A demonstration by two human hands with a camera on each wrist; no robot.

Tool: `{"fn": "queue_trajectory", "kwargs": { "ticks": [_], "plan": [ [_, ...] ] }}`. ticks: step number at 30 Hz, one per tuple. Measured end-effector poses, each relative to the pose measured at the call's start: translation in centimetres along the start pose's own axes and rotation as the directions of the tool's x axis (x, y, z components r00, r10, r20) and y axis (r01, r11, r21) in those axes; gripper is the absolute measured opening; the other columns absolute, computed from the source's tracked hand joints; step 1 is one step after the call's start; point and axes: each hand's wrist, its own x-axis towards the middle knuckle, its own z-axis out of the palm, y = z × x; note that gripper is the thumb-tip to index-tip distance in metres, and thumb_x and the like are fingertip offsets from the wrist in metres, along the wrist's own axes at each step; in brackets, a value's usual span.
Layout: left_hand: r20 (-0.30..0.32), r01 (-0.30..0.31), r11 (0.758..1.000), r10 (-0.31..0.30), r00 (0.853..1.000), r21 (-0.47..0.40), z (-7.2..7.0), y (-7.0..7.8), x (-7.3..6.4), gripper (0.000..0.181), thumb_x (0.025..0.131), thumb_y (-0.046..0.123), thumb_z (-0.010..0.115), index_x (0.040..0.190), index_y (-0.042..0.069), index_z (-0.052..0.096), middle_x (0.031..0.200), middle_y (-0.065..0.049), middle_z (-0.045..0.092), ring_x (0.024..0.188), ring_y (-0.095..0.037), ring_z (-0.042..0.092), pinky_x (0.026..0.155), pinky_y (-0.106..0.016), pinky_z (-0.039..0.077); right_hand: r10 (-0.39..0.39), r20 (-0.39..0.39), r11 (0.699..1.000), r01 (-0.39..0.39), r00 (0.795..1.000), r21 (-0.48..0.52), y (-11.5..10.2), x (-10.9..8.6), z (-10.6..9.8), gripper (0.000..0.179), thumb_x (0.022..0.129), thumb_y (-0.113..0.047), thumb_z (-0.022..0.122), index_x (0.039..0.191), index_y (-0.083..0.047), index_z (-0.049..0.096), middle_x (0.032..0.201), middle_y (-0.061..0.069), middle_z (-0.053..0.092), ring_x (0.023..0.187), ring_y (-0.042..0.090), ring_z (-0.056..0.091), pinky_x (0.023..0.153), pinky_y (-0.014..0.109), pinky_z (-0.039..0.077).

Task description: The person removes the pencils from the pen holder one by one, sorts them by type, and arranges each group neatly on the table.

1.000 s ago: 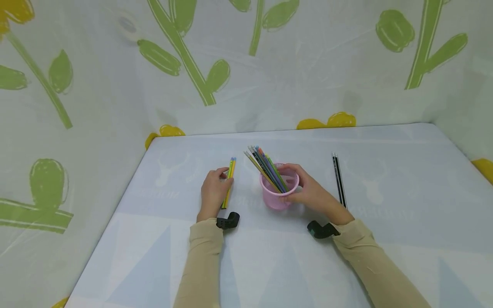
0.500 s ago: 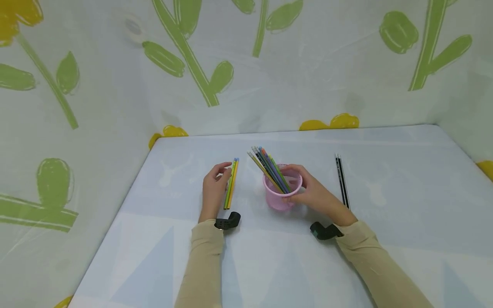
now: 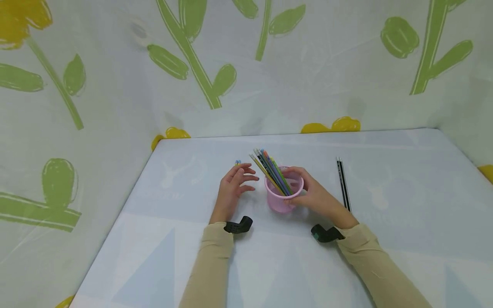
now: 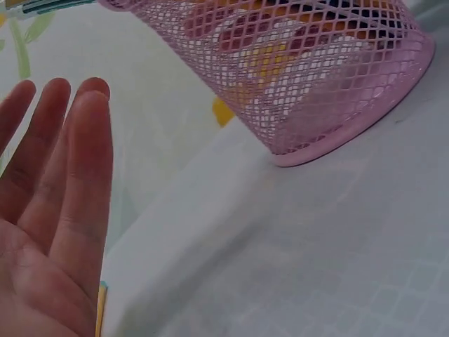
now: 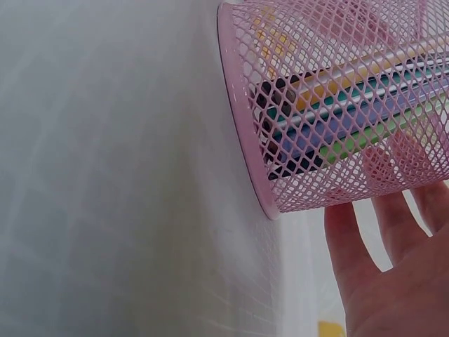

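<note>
My right hand [image 3: 313, 192] grips a pink mesh pencil cup [image 3: 279, 204] by its right side, with fingers and thumb spread around it. Several pencils [image 3: 271, 173] lean leftward out of the cup, and their dark lower ends show through the mesh in the right wrist view. My left hand [image 3: 230, 192] is held open just left of the cup, its fingers extended toward it and holding nothing. Behind that hand lie two pencils with blue tips [image 3: 238, 162], mostly hidden by it; in the left wrist view a sliver of a yellow pencil [image 4: 101, 309] shows beside the palm.
Two black pencils [image 3: 342, 182] lie side by side right of the cup, their near ends meeting the right wrist in this view. A pale patterned cloth covers the table [image 3: 408, 205]. Walls with printed plants [image 3: 316, 77] stand along the back and sides.
My left hand has left the two yellow and green pencils at its side and moved right toward the cup, fingers straightening. The right hand keeps its grip on the cup. The head view has shifted slightly.
</note>
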Motion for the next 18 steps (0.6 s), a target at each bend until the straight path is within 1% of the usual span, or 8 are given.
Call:
{"fn": "queue_trajectory", "kwargs": {
  "ticks": [3, 5, 7, 9, 11, 14, 15, 18],
  "plan": [
    [0.081, -0.021, 0.999, 0.025, 0.996, -0.041, 0.6, -0.1, 0.1, 0.039, 0.094, 0.026, 0.044, 0.124, 0.000, 0.046, 0.117, -0.018, 0.052, 0.109, -0.030, 0.050, 0.086, -0.041, 0.045, -0.002, 0.003, 1.000, 0.002, 1.000, -0.008, 0.1, 0.1, -0.1, 0.072, 0.070, -0.020, 0.076, 0.128, -0.027, 0.034, 0.133, -0.003, 0.037, 0.123, 0.025, 0.032, 0.097, 0.059, 0.022],
    [0.128, -0.019, 0.997, 0.028, 0.991, -0.070, 0.9, -0.2, 0.0, 0.036, 0.094, 0.020, 0.042, 0.124, 0.000, 0.046, 0.120, -0.018, 0.050, 0.113, -0.030, 0.047, 0.091, -0.043, 0.040, -0.005, 0.009, 1.000, 0.005, 1.000, -0.006, 0.2, 0.2, -0.1, 0.072, 0.071, -0.019, 0.076, 0.129, -0.025, 0.033, 0.133, -0.001, 0.037, 0.123, 0.026, 0.031, 0.097, 0.059, 0.022],
    [0.165, -0.009, 0.997, 0.021, 0.986, -0.070, 1.3, -0.3, 0.0, 0.035, 0.094, 0.019, 0.042, 0.124, 0.002, 0.046, 0.123, -0.017, 0.049, 0.116, -0.029, 0.044, 0.094, -0.042, 0.037, -0.002, 0.012, 1.000, 0.002, 1.000, 0.000, 0.2, 0.1, -0.2, 0.072, 0.071, -0.018, 0.075, 0.129, -0.026, 0.033, 0.134, -0.002, 0.037, 0.123, 0.027, 0.032, 0.097, 0.058, 0.022],
    [0.181, 0.010, 1.000, -0.006, 0.983, -0.022, 1.7, -0.3, 0.1, 0.037, 0.094, 0.024, 0.044, 0.126, 0.005, 0.046, 0.126, -0.013, 0.048, 0.118, -0.025, 0.043, 0.096, -0.041, 0.036, 0.001, 0.008, 1.000, -0.001, 1.000, 0.004, 0.1, 0.1, -0.2, 0.071, 0.072, -0.018, 0.075, 0.129, -0.027, 0.034, 0.133, -0.004, 0.037, 0.122, 0.027, 0.032, 0.096, 0.058, 0.023],
    [0.185, 0.038, 0.997, -0.049, 0.982, 0.059, 2.1, -0.3, 0.1, 0.041, 0.092, 0.032, 0.046, 0.127, 0.009, 0.046, 0.127, -0.008, 0.048, 0.117, -0.022, 0.043, 0.097, -0.038, 0.035, -0.001, 0.003, 1.000, 0.001, 1.000, 0.011, 0.0, 0.2, -0.2, 0.070, 0.072, -0.018, 0.074, 0.128, -0.028, 0.034, 0.133, -0.005, 0.037, 0.122, 0.027, 0.032, 0.096, 0.058, 0.023],
    [0.156, 0.090, 0.973, -0.125, 0.980, 0.213, 2.8, -0.3, -0.1, 0.047, 0.090, 0.042, 0.046, 0.129, 0.017, 0.046, 0.128, 0.000, 0.047, 0.114, -0.017, 0.047, 0.097, -0.037, 0.034, -0.016, 0.001, 1.000, 0.016, 1.000, 0.013, 0.0, 0.2, -0.2, 0.071, 0.071, -0.018, 0.075, 0.128, -0.027, 0.034, 0.133, -0.004, 0.037, 0.123, 0.026, 0.032, 0.097, 0.058, 0.022],
    [0.147, 0.107, 0.963, -0.147, 0.978, 0.247, 2.9, -0.3, -0.2, 0.049, 0.089, 0.044, 0.047, 0.130, 0.017, 0.045, 0.129, 0.001, 0.046, 0.113, -0.017, 0.048, 0.098, -0.037, 0.033, -0.026, 0.003, 1.000, 0.026, 1.000, 0.010, 0.0, 0.2, -0.2, 0.072, 0.071, -0.018, 0.075, 0.129, -0.025, 0.034, 0.134, -0.003, 0.037, 0.124, 0.026, 0.032, 0.098, 0.058, 0.021],
    [0.143, 0.143, 0.946, -0.191, 0.971, 0.291, 3.3, -0.5, -0.4, 0.054, 0.088, 0.044, 0.048, 0.135, 0.019, 0.038, 0.135, 0.004, 0.039, 0.120, -0.015, 0.041, 0.101, -0.038, 0.028, -0.040, 0.008, 0.999, 0.040, 0.999, 0.007, 0.1, 0.1, -0.2, 0.072, 0.071, -0.016, 0.075, 0.129, -0.024, 0.033, 0.134, -0.001, 0.036, 0.124, 0.027, 0.032, 0.098, 0.058, 0.020]
  ]
}}
